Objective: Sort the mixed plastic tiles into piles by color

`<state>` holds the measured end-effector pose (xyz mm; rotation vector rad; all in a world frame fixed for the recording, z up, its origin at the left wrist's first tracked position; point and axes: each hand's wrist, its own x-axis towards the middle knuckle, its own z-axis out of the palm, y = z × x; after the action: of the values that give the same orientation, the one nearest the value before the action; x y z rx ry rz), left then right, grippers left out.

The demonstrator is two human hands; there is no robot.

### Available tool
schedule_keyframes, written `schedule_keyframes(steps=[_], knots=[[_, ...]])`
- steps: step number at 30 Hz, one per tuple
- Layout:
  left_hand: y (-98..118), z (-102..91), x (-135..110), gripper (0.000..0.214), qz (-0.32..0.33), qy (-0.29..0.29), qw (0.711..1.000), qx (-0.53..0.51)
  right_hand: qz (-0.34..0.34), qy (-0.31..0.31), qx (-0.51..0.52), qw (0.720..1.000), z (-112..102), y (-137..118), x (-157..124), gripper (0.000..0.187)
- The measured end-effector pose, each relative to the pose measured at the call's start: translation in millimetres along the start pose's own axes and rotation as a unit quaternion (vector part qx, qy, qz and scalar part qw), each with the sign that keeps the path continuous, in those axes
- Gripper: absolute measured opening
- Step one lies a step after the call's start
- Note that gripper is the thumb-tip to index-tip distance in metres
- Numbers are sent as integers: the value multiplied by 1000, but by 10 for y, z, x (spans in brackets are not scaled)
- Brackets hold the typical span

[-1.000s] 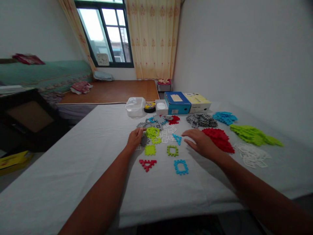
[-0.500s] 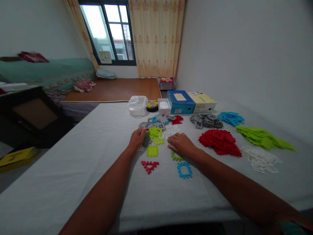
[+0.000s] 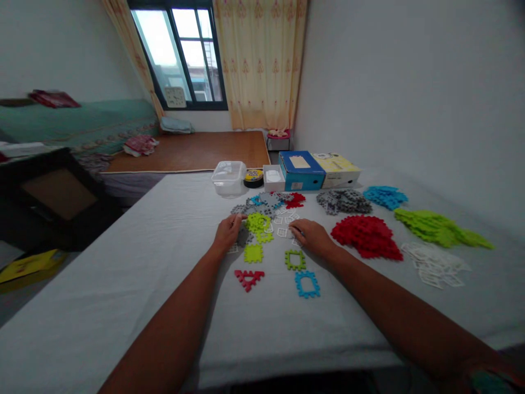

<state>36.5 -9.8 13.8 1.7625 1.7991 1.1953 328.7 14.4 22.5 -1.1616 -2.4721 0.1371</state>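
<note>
My left hand [image 3: 227,233] rests at the left edge of a mixed pile of flat toothed plastic pieces [image 3: 266,209], fingers curled on a grey piece [image 3: 244,237]. My right hand [image 3: 312,237] lies palm down just right of the pile, fingertips bent together beside small white frames [image 3: 283,232]; what is under them is hidden. In front of the hands lie a solid green square [image 3: 253,253], a green frame [image 3: 295,260], a blue frame [image 3: 307,283] and a red triangle [image 3: 248,278].
Sorted heaps lie to the right: red [image 3: 366,237], grey [image 3: 343,201], blue [image 3: 384,196], green [image 3: 438,229], white [image 3: 435,266]. At the table's far edge stand a clear tub [image 3: 228,178], a tape roll [image 3: 254,178], a blue box [image 3: 301,169] and a yellow box [image 3: 337,169].
My right hand reached left over the small pieces, then drew back a little to the right, uncovering the green frame. The blue triangle seen earlier is now hidden. My left hand stayed put.
</note>
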Motion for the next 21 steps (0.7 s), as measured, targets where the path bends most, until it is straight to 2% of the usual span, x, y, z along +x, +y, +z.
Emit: schedule_keyframes(steps=[3, 5, 8, 11, 14, 17, 19, 21], knots=[[23, -9, -1, 57, 1, 2, 1000, -7, -15, 8, 23, 1000, -9, 26, 15, 25], [28, -13, 2, 57, -3, 1, 1000, -7, -19, 24, 38, 999, -90, 17, 9, 23], [22, -20, 10, 57, -9, -6, 1000, -2, -15, 71, 75, 995, -338, -9, -83, 21], [13, -26, 14, 57, -6, -11, 1000, 0, 24, 131, 99, 986, -650, 76, -328, 21], [16, -32, 9, 58, -5, -5, 1000, 1, 119, 205, 56, 970, -915, 437, -747, 25], [27, -34, 3, 61, -7, -2, 1000, 0, 247, 263, -26, 932, -1095, 1038, -1297, 31], [32, -34, 3, 63, -6, -4, 1000, -6, 331, 259, -84, 904, -1161, 1438, -1668, 31], [34, -31, 6, 61, -6, -3, 1000, -14, 386, 232, -115, 886, -1179, 1734, -1972, 28]])
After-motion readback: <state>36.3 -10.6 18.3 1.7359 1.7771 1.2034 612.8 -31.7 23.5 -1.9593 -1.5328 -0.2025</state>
